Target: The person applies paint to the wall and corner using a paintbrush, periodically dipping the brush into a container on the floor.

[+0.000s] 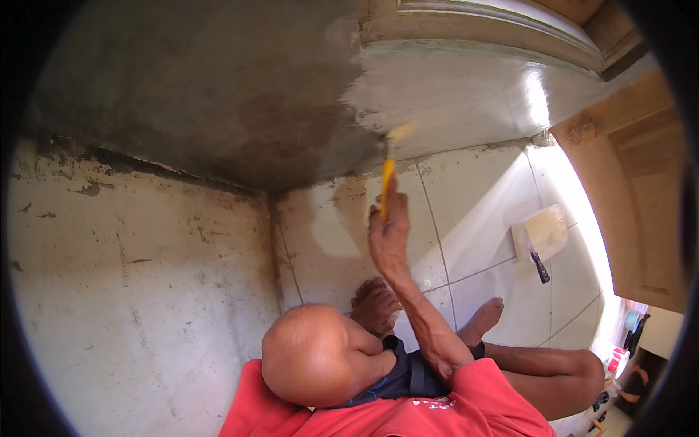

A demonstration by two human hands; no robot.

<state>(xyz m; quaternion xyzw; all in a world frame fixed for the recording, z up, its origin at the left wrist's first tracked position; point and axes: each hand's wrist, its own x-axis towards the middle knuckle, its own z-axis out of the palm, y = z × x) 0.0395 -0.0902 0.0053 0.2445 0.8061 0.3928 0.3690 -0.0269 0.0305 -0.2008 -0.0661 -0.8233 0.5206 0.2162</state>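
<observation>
In my right hand (390,229) is a slim tool with a yellow handle (386,185), apparently a paintbrush. Its pale, motion-blurred head (401,131) is at the lower part of the wall, by the ragged edge between a dark grey area (262,104) and a lighter, glossy area (453,93). My left hand (375,310) rests low beside my raised left knee, over my bare foot; a small pale thing shows by its fingers, too hidden to name. On the tiles to the right lies a squarish pale container (546,226), with a black-handled tool (539,266) leaning on it.
A stained, chipped pale wall (136,262) rises close on the left. Dirty floor tiles (480,218) meet the walls in front. A wooden frame (469,30) runs above the lighter area, and a panelled wooden door (644,207) stands at right. Several small items lie beyond my right knee.
</observation>
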